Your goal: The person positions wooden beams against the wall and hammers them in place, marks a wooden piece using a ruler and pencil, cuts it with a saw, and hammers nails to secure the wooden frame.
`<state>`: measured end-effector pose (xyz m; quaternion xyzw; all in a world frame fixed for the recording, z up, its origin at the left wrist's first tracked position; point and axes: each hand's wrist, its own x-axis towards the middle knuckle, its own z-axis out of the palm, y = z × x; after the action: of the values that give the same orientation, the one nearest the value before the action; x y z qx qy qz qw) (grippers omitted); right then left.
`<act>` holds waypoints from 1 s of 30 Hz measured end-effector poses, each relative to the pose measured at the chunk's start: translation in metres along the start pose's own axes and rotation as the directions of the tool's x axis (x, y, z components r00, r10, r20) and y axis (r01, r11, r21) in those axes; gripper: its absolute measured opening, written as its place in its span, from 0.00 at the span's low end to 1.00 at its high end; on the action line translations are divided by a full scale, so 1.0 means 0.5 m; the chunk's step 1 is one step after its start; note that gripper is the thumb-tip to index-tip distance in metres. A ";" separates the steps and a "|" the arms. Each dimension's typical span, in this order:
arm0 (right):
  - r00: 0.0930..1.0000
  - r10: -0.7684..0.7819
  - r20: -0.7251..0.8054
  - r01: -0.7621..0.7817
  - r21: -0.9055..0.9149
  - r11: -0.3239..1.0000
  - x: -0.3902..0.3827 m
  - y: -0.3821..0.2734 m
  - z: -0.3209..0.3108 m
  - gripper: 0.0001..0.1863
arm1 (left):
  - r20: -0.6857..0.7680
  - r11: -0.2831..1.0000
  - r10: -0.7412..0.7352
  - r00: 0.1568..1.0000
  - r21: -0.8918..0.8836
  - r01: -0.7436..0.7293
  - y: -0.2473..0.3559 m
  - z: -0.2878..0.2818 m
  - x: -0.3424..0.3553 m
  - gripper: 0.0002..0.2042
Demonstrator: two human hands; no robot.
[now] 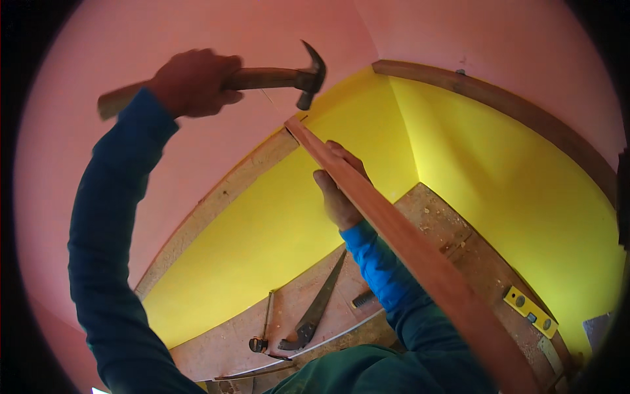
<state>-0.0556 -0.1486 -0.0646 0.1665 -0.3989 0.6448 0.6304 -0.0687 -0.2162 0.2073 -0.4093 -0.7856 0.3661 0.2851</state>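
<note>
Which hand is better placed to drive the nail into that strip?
The left hand: it grips the hammer, raised with its head above the strip's top end. The right hand is busy steadying the wooden strip.

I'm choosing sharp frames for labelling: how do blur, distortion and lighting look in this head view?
Head view: the left hand and its hammer are slightly motion-blurred; the right hand and the wooden strip look sharper; fisheye bends the wall trim and leaves black corners; light is even, with the yellow wall very bright and no hard shadows.
</note>
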 end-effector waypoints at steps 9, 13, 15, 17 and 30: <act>0.997 0.073 0.012 -0.073 0.006 0.997 -0.014 0.001 -0.002 0.21 | 0.184 0.982 0.073 0.980 0.156 -0.102 0.067 0.067 0.188 0.10; 0.998 -0.058 0.013 0.058 -0.018 0.998 -0.010 0.014 -0.005 0.20 | 0.175 0.951 0.145 0.974 0.246 -0.186 0.078 0.071 0.225 0.12; 0.999 0.032 0.028 -0.033 0.063 0.997 -0.017 0.015 -0.010 0.19 | 0.171 0.947 0.159 0.972 0.250 -0.199 0.074 0.079 0.236 0.12; 0.995 0.089 0.042 -0.093 0.119 0.989 -0.024 0.016 -0.015 0.19 | 0.187 0.881 0.237 0.953 0.372 -0.292 0.068 0.084 0.240 0.14; 0.999 0.033 0.038 -0.034 0.014 0.999 -0.008 -0.004 -0.013 0.17 | 0.105 0.899 0.257 0.961 0.339 -0.277 0.058 0.077 0.257 0.16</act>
<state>-0.0513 -0.1469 -0.0709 0.1767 -0.4088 0.6550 0.6104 -0.1495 -0.1086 0.1810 -0.4449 -0.6520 0.5475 0.2780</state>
